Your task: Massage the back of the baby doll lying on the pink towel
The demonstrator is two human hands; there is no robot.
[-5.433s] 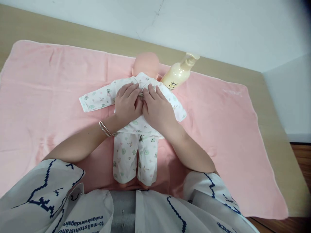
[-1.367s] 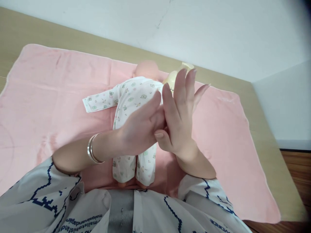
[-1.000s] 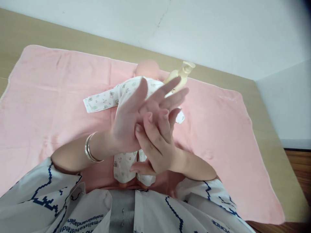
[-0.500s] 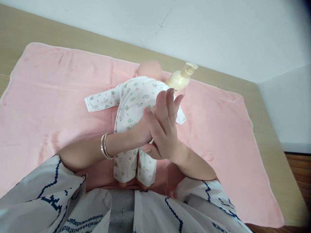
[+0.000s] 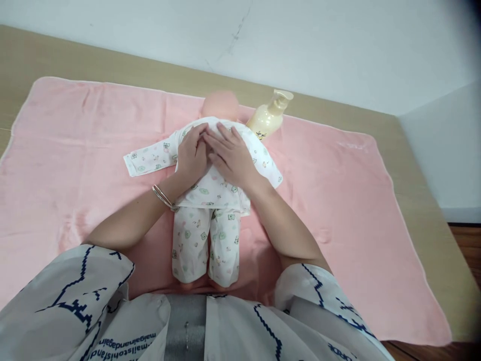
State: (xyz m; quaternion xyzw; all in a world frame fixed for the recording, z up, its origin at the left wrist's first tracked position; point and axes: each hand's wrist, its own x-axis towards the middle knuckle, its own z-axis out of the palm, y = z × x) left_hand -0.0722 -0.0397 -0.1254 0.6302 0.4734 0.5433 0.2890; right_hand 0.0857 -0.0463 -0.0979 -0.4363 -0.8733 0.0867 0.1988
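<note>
A baby doll (image 5: 220, 104) lies face down, or with its face out of sight, dressed in a white printed top (image 5: 210, 193) and matching trousers (image 5: 191, 245). Both of my hands rest on the upper part of the top. My left hand (image 5: 193, 155), with two bangles at the wrist, lies on the left side of the doll's torso, its fingers stretched out. Across from it, my right hand (image 5: 233, 155) lies flat with fingers spread, its fingertips meeting those of the left. Beside the doll's head lies a pale yellow pump bottle (image 5: 266, 120).
Under the doll a pink blanket (image 5: 338, 200) covers much of the wooden table (image 5: 417, 175). A white wall (image 5: 319, 50) rises behind the table's far edge. Brown wooden flooring (image 5: 466, 245) shows at the right.
My hands were pressed palm to palm above the doll. They have parted and come down onto its upper torso. The view has shifted slightly.
</note>
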